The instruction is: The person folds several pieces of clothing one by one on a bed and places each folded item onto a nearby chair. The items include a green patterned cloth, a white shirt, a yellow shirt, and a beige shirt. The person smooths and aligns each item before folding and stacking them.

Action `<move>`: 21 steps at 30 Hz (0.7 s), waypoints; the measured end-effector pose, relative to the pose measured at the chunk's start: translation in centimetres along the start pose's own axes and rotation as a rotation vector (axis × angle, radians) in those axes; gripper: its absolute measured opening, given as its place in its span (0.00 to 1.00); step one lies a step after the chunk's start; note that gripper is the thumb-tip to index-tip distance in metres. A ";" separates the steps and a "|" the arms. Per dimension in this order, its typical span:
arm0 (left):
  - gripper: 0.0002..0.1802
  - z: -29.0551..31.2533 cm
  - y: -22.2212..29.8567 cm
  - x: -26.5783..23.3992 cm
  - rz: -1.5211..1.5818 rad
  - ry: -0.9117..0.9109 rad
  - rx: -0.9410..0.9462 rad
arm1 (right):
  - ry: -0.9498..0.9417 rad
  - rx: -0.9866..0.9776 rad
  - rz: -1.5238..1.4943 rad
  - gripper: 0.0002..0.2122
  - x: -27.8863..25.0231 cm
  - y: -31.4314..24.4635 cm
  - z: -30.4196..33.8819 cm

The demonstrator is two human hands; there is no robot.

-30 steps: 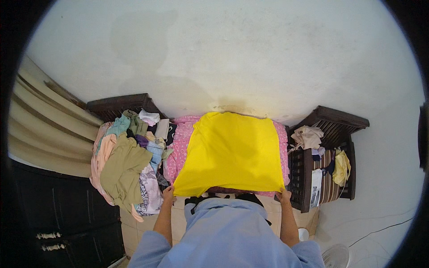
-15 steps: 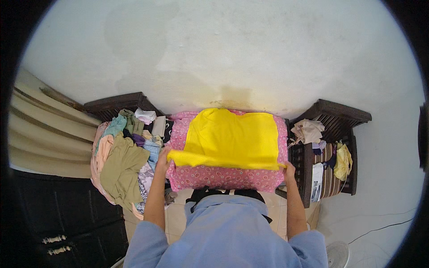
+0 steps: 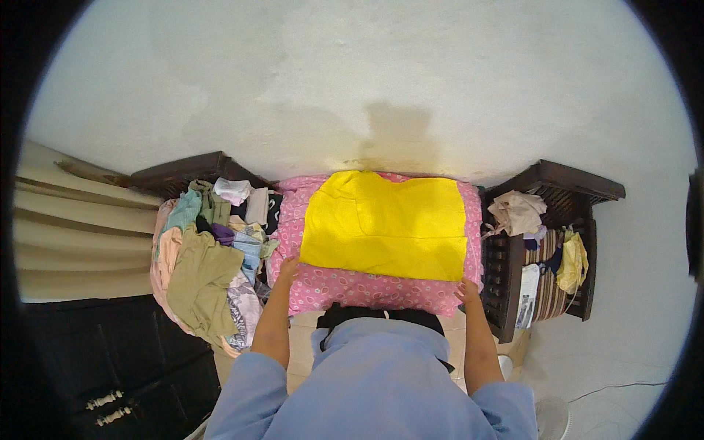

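Observation:
A bright yellow cloth (image 3: 389, 227) lies spread over a pink flower-patterned cover (image 3: 352, 290), with a few soft creases and a fold line across it. At its near left corner is my left hand (image 3: 289, 270), fingers loosely extended and just beside the edge. Near the opposite front corner, my right hand (image 3: 467, 291) has its fingers apart, just below the yellow hem. Neither hand appears to grip the fabric.
To the left is a heap of mixed clothes (image 3: 202, 268) beside a beige curtain (image 3: 88, 227) and a black cabinet (image 3: 110, 359). At right, a dark wooden chair (image 3: 579, 187) holds a beige garment (image 3: 517, 213) and a yellow garment (image 3: 572, 264). A pale wall rises behind.
The yellow cloth's near edge, held raised at both corners before, now lies flat. Both hands have let go of it and moved slightly toward me; the left also shifted right.

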State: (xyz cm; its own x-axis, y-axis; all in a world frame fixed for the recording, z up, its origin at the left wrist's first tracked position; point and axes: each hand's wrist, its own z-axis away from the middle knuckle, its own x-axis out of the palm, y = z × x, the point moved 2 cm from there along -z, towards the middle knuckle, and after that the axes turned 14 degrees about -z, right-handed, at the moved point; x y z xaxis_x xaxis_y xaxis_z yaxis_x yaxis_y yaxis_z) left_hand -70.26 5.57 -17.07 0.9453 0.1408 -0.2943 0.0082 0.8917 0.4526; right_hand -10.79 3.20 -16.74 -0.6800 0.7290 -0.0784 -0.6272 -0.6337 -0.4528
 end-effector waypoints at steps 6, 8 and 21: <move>0.30 0.9 1.1 2.6 -0.004 -0.011 0.061 | -0.261 0.160 -0.280 0.14 0.2 1.7 -1.2; 0.27 0.9 1.5 2.6 -0.084 -0.053 0.123 | -0.343 0.143 -0.402 0.12 1.1 2.2 -1.2; 0.17 4.9 3.1 0.8 -0.486 0.122 0.404 | -0.165 -0.176 -0.321 0.12 -1.1 1.6 -0.9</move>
State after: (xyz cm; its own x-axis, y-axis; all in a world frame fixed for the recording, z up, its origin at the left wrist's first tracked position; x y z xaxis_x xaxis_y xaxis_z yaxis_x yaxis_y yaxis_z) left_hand -67.91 6.32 -11.79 0.7592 -0.1697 -0.6283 0.5709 0.6372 0.5178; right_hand -10.75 1.61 -18.19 -0.5209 0.8225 0.2285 -0.7528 -0.3164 -0.5772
